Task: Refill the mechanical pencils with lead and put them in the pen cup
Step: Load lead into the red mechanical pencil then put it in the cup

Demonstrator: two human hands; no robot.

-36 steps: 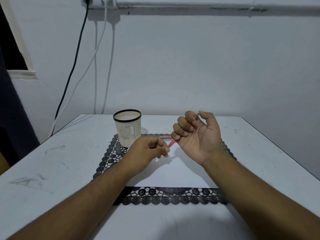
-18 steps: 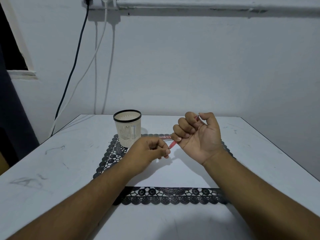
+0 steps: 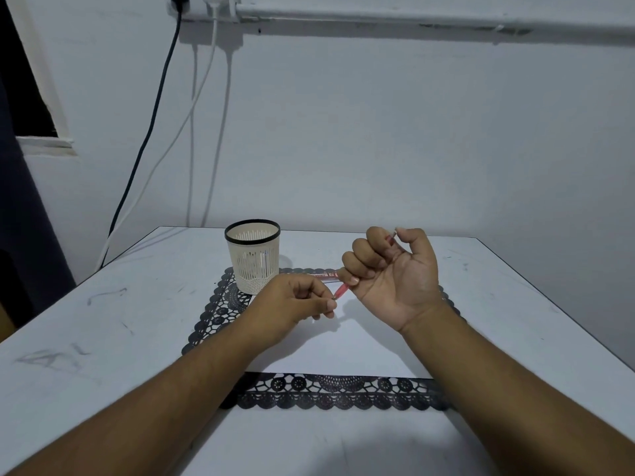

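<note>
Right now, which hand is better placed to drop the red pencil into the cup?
Right. The right hand is curled around the red pencil, while the left hand only pinches near its tip. The cup stands upright, close behind the left hand.

No text, brand or number can be read anywhere. The small red-and-white case [image 3: 326, 276] lying on the mat behind the hands carries some printed marks, but they are too blurred and mostly hidden to make out. The pen cup [image 3: 253, 255] shows no label.
</note>
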